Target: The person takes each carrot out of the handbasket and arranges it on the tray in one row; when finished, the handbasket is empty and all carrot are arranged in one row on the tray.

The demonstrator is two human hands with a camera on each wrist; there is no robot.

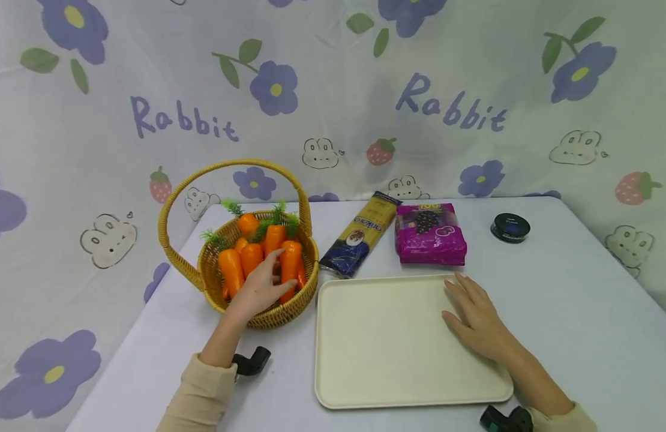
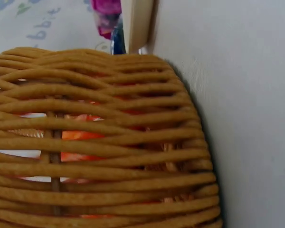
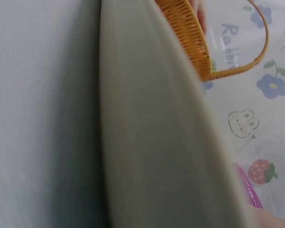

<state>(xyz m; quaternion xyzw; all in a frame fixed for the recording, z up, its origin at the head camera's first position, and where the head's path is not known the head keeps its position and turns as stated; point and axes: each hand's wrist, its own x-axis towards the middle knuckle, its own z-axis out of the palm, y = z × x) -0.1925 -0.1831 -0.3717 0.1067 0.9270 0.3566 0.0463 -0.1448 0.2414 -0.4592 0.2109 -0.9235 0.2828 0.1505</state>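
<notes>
My left hand [image 1: 261,288] reaches over the wicker basket [image 1: 281,317], its thumb and fingers spread against an upright orange carrot [image 1: 291,259]; no firm hold shows. Several other carrots with green tops stand in the basket. In the left wrist view the woven basket wall [image 2: 99,142] hides that hand. My right hand [image 1: 479,327] lies with relaxed fingers over the right side of the cream tray [image 1: 392,342]. The right wrist view shows the tray's side [image 3: 152,118] close up, with part of a hand at the lower right corner.
Behind the tray lie a blue and gold packet [image 1: 362,234] and a purple package [image 1: 430,234]. A round black tin [image 1: 510,228] sits at the back right. The basket's tall handle [image 1: 246,162] arches over it. A patterned cloth hangs behind the white table.
</notes>
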